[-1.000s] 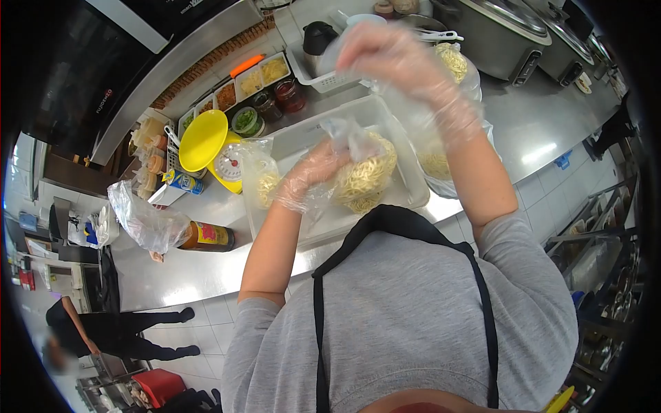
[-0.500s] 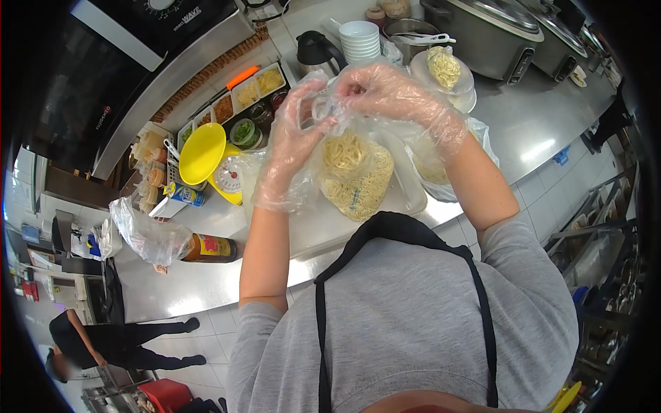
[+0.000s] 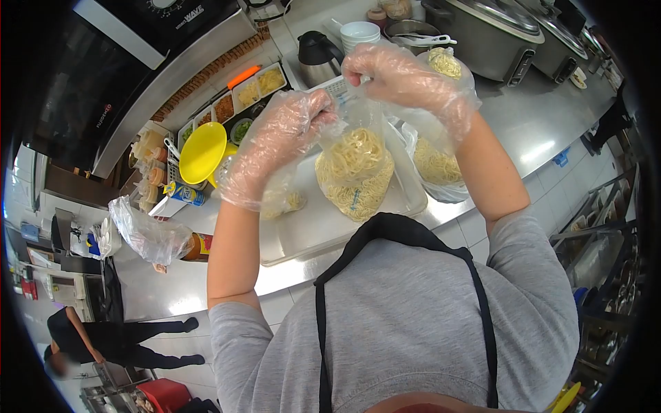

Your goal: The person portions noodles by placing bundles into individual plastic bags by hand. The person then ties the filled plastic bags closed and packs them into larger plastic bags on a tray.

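Clear plastic gloves cover both hands. My left hand is closed, its fingers pinching one side of the top of a small clear plastic bag of noodles. Higher and to the right, my right hand pinches the other side of that bag's top. The small bag hangs over a larger bag of noodles lying on a pale tray. Under my left wrist, another small noodle bag rests on the tray. Right of the tray sits an open bag of noodles, partly behind my right forearm.
A yellow scale pan and topping containers stand to the left. Behind are a black-topped jug, white bowls and large cookers. A wrapped bottle stands front left. Another person is at lower left.
My hands have moved apart, the left one down and left, the right one slightly right and up. The small noodle bag has shifted a little right between them.
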`<action>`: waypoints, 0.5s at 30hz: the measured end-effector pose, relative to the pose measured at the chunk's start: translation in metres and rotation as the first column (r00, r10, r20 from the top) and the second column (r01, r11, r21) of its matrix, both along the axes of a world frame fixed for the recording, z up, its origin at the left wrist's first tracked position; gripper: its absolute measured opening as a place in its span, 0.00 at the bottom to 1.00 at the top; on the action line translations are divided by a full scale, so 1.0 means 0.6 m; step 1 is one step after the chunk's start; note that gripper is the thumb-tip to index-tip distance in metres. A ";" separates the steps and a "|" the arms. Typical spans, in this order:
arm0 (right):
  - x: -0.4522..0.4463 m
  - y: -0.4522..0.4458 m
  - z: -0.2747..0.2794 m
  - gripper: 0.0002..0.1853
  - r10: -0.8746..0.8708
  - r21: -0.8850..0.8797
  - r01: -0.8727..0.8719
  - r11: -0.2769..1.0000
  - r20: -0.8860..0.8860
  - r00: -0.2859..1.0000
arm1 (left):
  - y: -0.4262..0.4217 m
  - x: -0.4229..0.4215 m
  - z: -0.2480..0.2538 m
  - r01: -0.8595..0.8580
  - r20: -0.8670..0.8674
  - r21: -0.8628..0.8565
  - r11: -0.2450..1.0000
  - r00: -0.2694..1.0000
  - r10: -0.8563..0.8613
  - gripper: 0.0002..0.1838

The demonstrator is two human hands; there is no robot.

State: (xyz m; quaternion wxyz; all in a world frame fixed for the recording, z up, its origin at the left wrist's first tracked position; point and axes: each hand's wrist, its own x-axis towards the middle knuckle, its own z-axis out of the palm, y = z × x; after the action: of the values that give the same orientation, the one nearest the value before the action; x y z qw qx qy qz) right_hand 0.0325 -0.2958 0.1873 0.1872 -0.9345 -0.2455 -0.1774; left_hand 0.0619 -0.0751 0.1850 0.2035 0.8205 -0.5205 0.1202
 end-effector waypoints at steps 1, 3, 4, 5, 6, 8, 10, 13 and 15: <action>-0.006 0.001 -0.002 0.09 0.000 -0.001 0.000 1.000 0.003 1.000 | -0.002 0.005 0.004 -0.030 -0.020 0.068 0.997 0.999 0.032 0.10; -0.025 0.007 -0.010 0.07 0.246 0.029 -0.268 0.963 0.310 0.918 | -0.006 0.012 0.000 0.028 0.026 0.029 0.999 0.999 -0.028 0.10; -0.020 0.000 -0.017 0.07 0.245 0.032 -0.267 0.963 0.308 0.919 | -0.008 0.013 -0.003 0.089 0.069 -0.004 0.996 0.994 -0.089 0.10; -0.010 -0.012 -0.027 0.09 0.269 -0.098 -0.254 0.962 0.193 0.944 | -0.007 0.012 -0.005 0.092 0.062 0.001 0.996 0.994 -0.092 0.10; -0.001 -0.025 -0.032 0.12 0.274 -0.229 -0.251 0.941 0.077 0.959 | -0.007 0.012 -0.004 0.093 0.026 0.030 0.995 0.995 -0.094 0.11; 0.004 -0.052 -0.010 0.13 0.231 -0.153 -0.229 0.961 -0.004 0.973 | -0.004 0.012 0.005 0.097 -0.007 0.056 0.994 0.995 -0.097 0.11; 0.004 -0.064 0.014 0.14 0.053 -0.111 -0.054 0.992 -0.014 0.998 | 0.012 0.013 0.017 0.000 0.043 0.233 0.972 0.999 -0.010 0.12; 0.000 -0.053 0.041 0.15 0.074 0.103 -0.091 0.991 0.153 0.985 | 0.021 0.028 0.011 0.028 0.014 0.122 0.992 0.999 -0.030 0.10; -0.009 -0.002 0.035 0.17 0.160 0.106 -0.186 0.977 0.221 0.962 | 0.011 0.027 0.011 0.083 0.042 0.042 0.996 0.995 -0.085 0.10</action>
State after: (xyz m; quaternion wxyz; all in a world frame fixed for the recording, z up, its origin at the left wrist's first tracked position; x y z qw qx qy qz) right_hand 0.0269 -0.2970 0.2086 0.2335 -0.8715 -0.3331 -0.2738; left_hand 0.0779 -0.0683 0.1913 0.1803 0.7989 -0.5613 0.1191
